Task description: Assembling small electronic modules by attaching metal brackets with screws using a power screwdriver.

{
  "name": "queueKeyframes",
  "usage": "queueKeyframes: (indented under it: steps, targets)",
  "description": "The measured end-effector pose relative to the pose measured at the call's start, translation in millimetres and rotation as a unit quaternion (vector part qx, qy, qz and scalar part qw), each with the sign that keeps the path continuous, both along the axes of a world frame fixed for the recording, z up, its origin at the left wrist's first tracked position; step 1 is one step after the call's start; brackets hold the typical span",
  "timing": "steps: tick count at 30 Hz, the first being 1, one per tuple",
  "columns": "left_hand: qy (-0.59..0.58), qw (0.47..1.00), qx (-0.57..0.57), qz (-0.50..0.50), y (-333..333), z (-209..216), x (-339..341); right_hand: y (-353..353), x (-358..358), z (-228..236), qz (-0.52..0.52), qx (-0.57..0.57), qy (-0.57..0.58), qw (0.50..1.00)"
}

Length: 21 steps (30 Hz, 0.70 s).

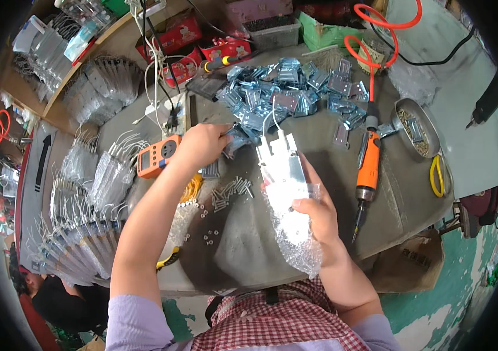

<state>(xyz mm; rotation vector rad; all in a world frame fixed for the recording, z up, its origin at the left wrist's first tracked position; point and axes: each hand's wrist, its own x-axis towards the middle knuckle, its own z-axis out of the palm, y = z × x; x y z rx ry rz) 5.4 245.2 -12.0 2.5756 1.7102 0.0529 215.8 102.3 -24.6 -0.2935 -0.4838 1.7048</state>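
Note:
My right hand (319,216) holds a flat metal device (284,161) upright, thumb across its front and fingers behind. Two white wires rise from its top end, and a clear bubble-wrap sleeve (296,240) covers its lower part. My left hand (205,143) reaches to the near left edge of a heap of bluish metal brackets (266,108). Its fingers are closed at the tips on something small and dark, too hidden to name. Beside my left wrist stands an orange meter (158,157). Loose screws (231,192) lie between my forearms.
An orange electric screwdriver (368,161) on a red coiled cord lies at right, near a metal tray of screws (417,128) and yellow-handled scissors (437,175). Wrapped devices with wires (111,175) crowd the left side. White washers (211,237) lie near the front. Red boxes (181,35) stand behind.

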Motion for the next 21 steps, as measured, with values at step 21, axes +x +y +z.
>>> queueKeyframes:
  steps: [21]
  targets:
    - [-0.227, 0.966, 0.109, -0.06, -206.4, -39.9, 15.4, -108.0, 6.6, -22.3, -0.026, -0.122, -0.176, 0.976]
